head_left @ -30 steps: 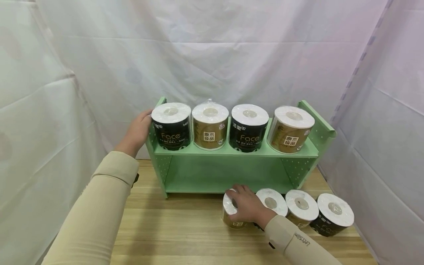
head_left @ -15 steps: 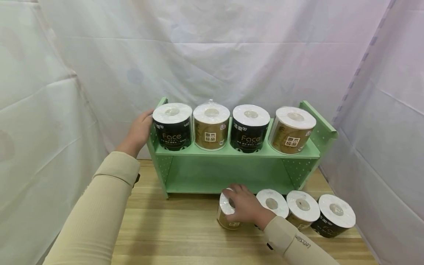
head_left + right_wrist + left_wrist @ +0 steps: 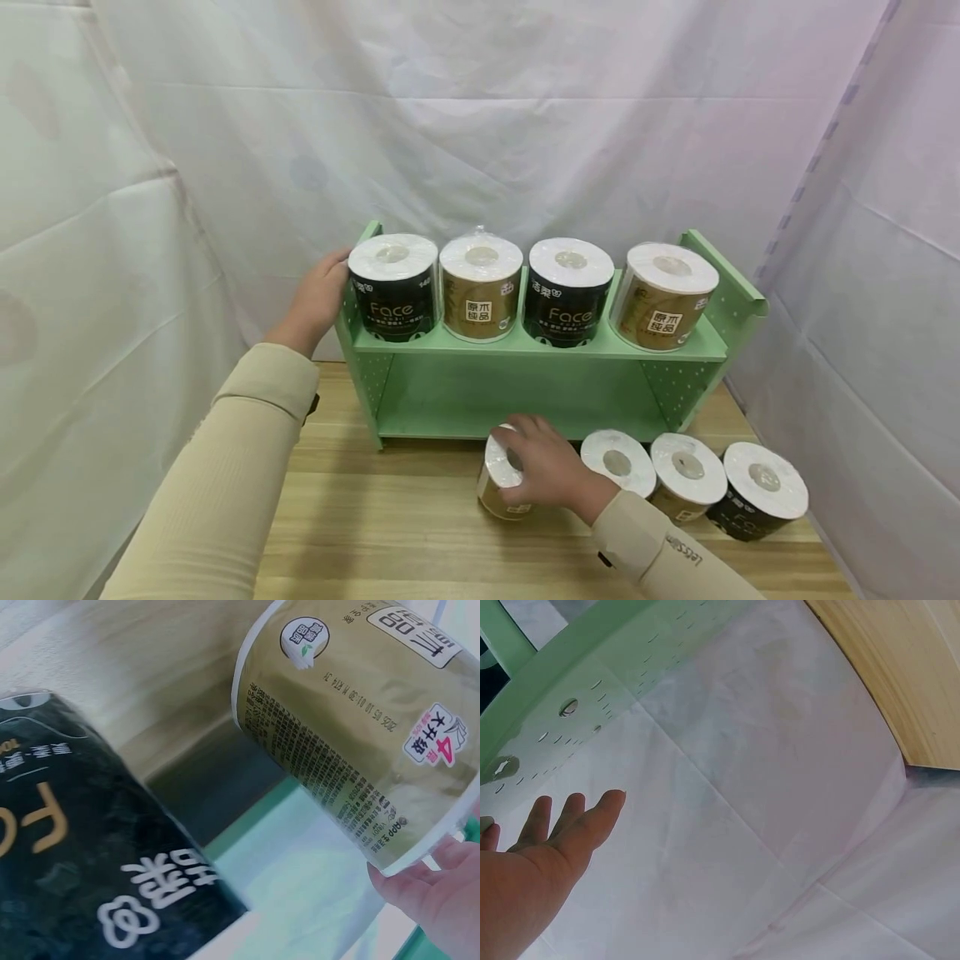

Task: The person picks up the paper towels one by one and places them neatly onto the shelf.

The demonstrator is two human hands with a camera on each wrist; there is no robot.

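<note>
My right hand (image 3: 543,467) grips a gold-wrapped toilet paper roll (image 3: 491,492) from above, on the table in front of the green shelf (image 3: 517,392). The right wrist view shows the roll's printed gold side (image 3: 352,727), with fingers (image 3: 427,889) at its white end and a black-wrapped roll (image 3: 82,840) apart from it. At the shelf's upper left corner, my left hand (image 3: 315,296) rests against the side panel, its fingertips partly hidden. The left wrist view has this hand (image 3: 547,862) with fingers extended by the perforated green panel (image 3: 622,667).
Along the upper board stand several rolls, black ones (image 3: 393,304) alternating with gold ones (image 3: 480,304). Three more stand on the table to the right: one partly behind my right arm (image 3: 618,462), a gold one (image 3: 686,471) and a black one (image 3: 761,492). White curtains (image 3: 480,125) surround the table.
My right hand has slid leftward with the gold toilet paper roll, widening the gap to the three rolls on its right. The left hand stays at the shelf's side.
</note>
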